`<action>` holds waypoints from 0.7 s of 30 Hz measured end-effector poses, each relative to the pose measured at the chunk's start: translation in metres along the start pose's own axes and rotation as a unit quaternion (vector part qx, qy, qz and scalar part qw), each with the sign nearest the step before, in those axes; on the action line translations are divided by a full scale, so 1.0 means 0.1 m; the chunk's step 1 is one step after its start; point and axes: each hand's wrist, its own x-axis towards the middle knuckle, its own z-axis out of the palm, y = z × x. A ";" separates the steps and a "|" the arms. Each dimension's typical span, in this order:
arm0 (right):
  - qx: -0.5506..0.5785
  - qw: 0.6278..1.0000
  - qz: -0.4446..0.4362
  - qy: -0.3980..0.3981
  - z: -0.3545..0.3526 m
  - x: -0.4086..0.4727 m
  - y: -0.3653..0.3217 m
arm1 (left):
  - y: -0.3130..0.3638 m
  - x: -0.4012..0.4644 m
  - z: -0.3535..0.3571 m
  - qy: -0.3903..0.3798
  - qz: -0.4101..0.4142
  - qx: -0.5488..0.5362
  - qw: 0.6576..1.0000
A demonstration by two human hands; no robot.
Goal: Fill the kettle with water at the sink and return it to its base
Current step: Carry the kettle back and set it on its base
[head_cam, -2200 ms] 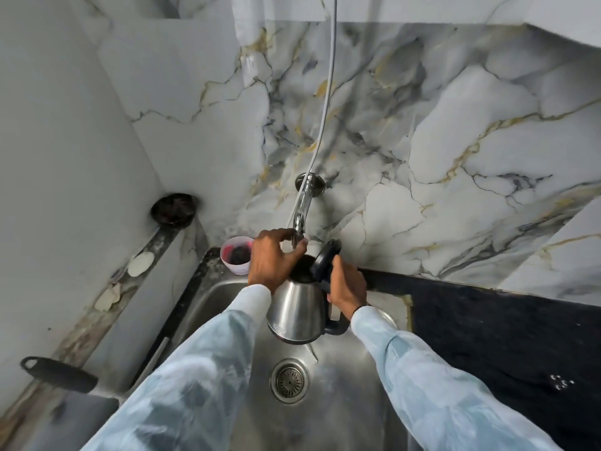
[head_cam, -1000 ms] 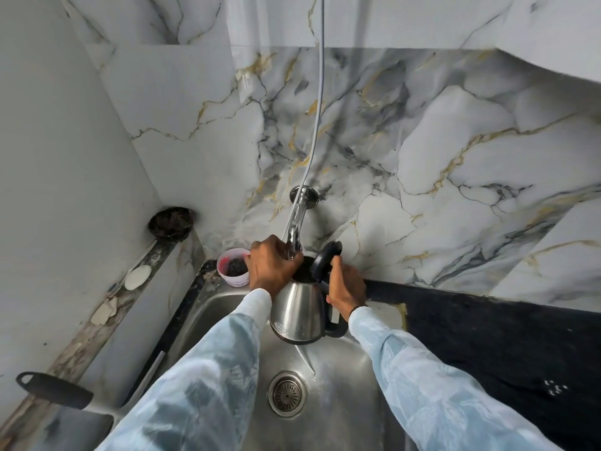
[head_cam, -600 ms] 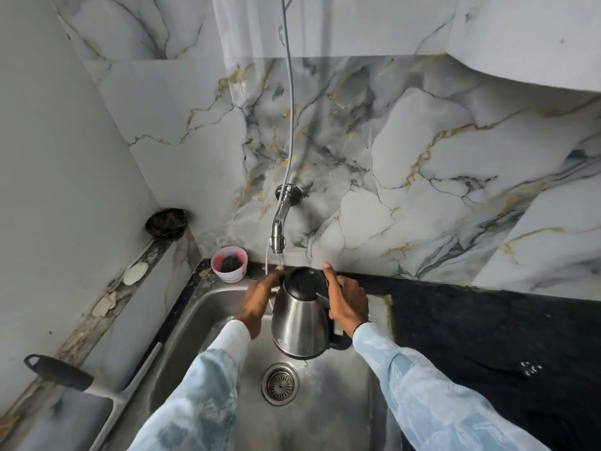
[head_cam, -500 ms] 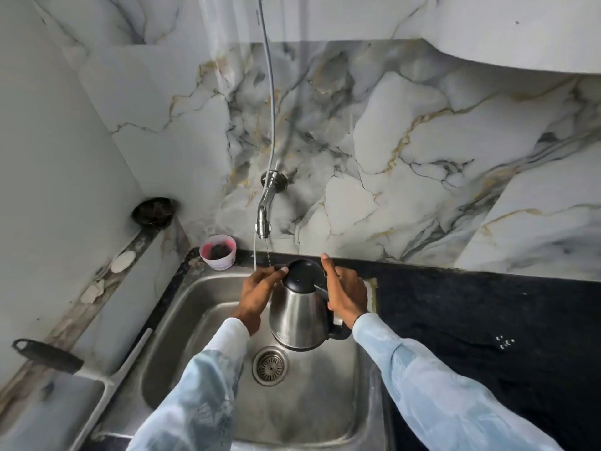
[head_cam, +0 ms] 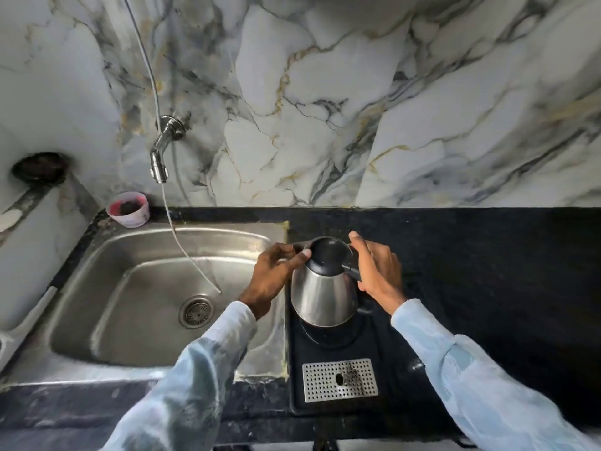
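Bench black, sink at 9 o'clock of kettle. Kettle over round base, maybe just touching. Right hand grip wrapped on handle; left hand fingertips on lid. Tap water running. Risk: kettle lands off centre, tips, spills.

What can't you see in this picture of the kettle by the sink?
- How much water is inside the kettle: the head view shows its black lid shut over it.
- The kettle's handle: the right hand covers most of it.
- Whether the kettle sits fully on its base: its body hides the contact.
- What is in the pink cup: too small and dark.
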 end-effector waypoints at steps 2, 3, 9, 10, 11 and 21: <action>0.001 1.000 0.030 0.006 -0.21 -0.19 0.34 | -0.22 -0.21 0.30 -0.019 -0.024 -0.006 1.000; 0.001 0.999 0.040 0.007 -0.30 -0.29 0.48 | -0.30 -0.30 0.42 -0.027 -0.032 -0.004 0.999; 0.015 0.999 0.037 0.022 -0.69 -0.63 0.91 | -0.42 -0.60 0.92 -0.037 -0.012 0.006 0.999; 0.007 0.999 0.028 0.017 -0.73 -0.64 0.90 | -0.42 -0.62 0.95 -0.035 -0.011 0.002 0.999; 0.003 1.000 0.022 0.012 -0.80 -0.66 0.94 | -0.42 -0.66 1.03 -0.036 -0.012 0.003 0.999; -0.088 0.995 0.016 -0.035 -1.40 -0.84 1.56 | -0.63 -1.09 1.61 -0.086 -0.016 0.048 0.995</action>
